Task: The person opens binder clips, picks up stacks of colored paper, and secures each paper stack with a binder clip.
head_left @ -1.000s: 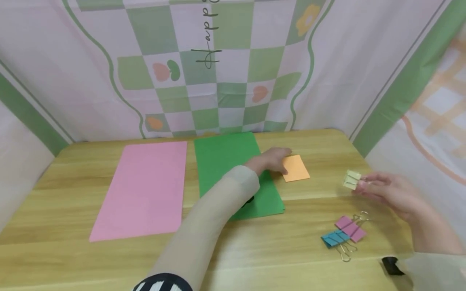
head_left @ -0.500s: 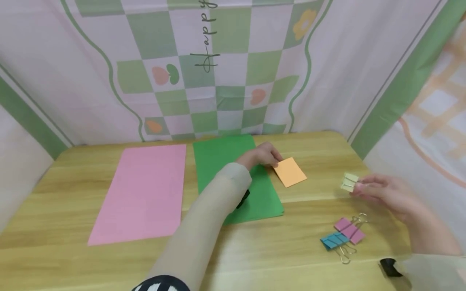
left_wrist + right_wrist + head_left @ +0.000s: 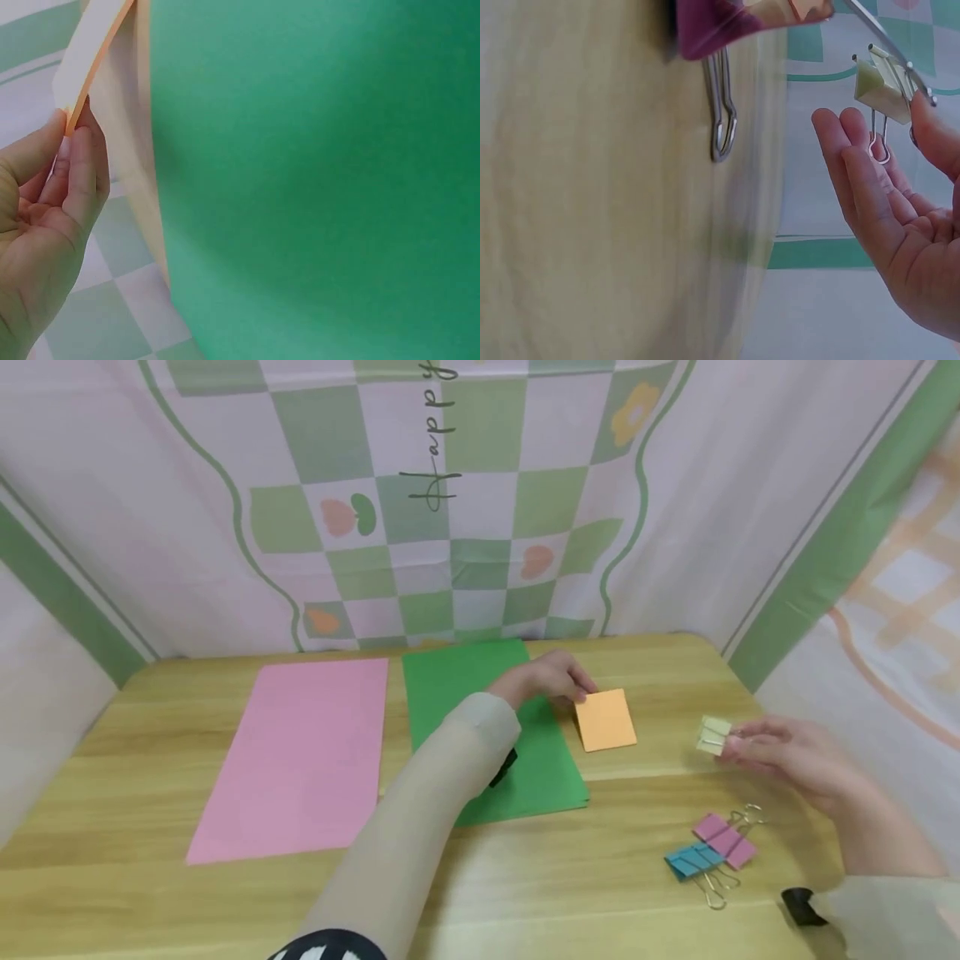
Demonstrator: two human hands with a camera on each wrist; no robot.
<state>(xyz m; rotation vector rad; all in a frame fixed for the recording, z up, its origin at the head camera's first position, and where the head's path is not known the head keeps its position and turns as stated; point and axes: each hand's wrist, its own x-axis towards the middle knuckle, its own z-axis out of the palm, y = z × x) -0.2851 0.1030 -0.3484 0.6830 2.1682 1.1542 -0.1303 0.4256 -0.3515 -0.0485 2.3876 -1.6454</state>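
Note:
My left hand (image 3: pixel 551 678) reaches over the green sheets and pinches a small square orange sticky note pad (image 3: pixel 607 720) by its near-left top corner. In the left wrist view the pad (image 3: pixel 94 64) shows edge-on between thumb and fingers, tilted up. At the right, my right hand (image 3: pixel 806 764) holds a pale yellow binder clip (image 3: pixel 713 735) by its wire handles. The right wrist view shows that clip (image 3: pixel 885 90) between thumb and fingertips. Below this hand, a pink binder clip (image 3: pixel 725 841) and a blue binder clip (image 3: pixel 694 860) lie together on the table.
Green sheets (image 3: pixel 543 768) lie under my left forearm on the wooden table (image 3: pixel 525 893). A pink sheet (image 3: pixel 300 760) lies to their left. A patterned curtain (image 3: pixel 480 510) hangs behind the table's back edge.
My left hand has taken the sticky note pad by its corner, lifted that side and turned it a little. The right hand has hardly moved, still holding the yellow clip.

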